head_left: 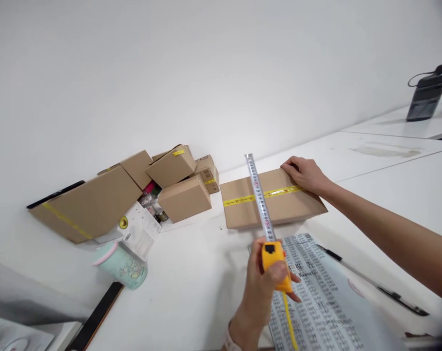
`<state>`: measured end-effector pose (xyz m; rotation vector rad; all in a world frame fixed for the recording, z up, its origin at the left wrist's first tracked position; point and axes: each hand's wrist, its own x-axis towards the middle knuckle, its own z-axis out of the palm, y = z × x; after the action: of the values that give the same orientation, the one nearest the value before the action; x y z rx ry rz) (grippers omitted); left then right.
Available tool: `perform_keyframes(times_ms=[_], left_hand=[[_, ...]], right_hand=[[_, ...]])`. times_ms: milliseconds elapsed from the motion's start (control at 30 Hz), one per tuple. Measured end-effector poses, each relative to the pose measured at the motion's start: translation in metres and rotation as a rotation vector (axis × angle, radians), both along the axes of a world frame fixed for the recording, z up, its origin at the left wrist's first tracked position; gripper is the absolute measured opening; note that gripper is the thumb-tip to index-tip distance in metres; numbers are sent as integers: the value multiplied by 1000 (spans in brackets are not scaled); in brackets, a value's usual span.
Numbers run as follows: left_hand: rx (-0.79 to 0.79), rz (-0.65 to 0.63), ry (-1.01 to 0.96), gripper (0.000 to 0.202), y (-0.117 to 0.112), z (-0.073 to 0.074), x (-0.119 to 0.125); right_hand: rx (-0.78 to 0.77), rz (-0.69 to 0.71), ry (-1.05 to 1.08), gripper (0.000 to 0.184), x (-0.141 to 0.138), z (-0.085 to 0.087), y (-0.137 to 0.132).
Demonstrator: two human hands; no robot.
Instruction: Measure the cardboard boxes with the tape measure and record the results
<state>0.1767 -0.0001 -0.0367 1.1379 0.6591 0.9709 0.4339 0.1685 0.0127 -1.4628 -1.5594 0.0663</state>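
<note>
My left hand [260, 282] is closed around a yellow tape measure [275, 263], thumb on its case. Its silver blade [260, 197] extends away from me over a cardboard box [242, 214], and the tip reaches past the box's far edge. A yellow strap hangs from the case. The box lies on the white table with yellow tape running along its top. At the box's right far corner, my right hand [304, 173] grips the edge with bent fingers. Beneath the tape measure lies a printed paper sheet [316, 302], with a black pen [367, 278] on its right side.
Several cardboard boxes [184, 200] stand against the wall at the left. Near them are a white printed package [140, 231] and a mint-green cup [124, 265] with a pink rim. A dark water bottle [427, 97] stands far right. A dark bar [96, 317] lies lower left.
</note>
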Motion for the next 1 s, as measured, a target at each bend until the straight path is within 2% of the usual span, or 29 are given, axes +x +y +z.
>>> perform_keyframes(times_ms=[67,167,400,667,1000], left_hand=[[-55,-28,-27,55,-7,-10,13],[-109,-29,-51,53,-11,-18,24],[-165,-8,-78,53,-21,-26,32],[-230,1,-85,61,-27,-38,48],[-210,-25,-1,63,-30,-49,55]], right_hand=[[94,6,-75,23,-1,0,-1],[205,29,-193,26,-4,-2,-2],[210,19,-506,54,-4,-4,0],[208,44,-598,55,-2,-5,2],[208,56,-610,57,-1,-8,0]])
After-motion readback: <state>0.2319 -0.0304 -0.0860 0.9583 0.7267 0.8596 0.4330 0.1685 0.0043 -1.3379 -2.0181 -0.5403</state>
